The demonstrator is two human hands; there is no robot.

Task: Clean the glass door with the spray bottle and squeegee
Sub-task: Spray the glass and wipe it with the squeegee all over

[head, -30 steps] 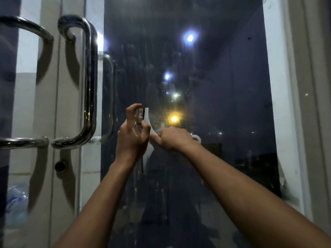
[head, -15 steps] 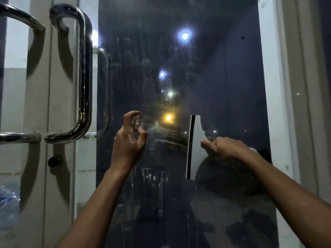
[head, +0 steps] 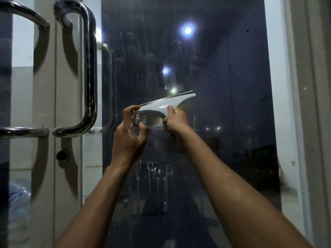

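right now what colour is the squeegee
White squeegee with a thin dark blade edge, seen in the head view.

Right hand (head: 176, 123) grips the white squeegee (head: 168, 104) by its handle, blade up against the glass door (head: 223, 104) and tilted, high end toward 2 o'clock. Left hand (head: 129, 138), just at its 9 o'clock, holds a small clear spray bottle (head: 136, 120), forefinger on top. Drips run down the glass below. Chrome pull handle (head: 89, 68) sits over at 9 o'clock.
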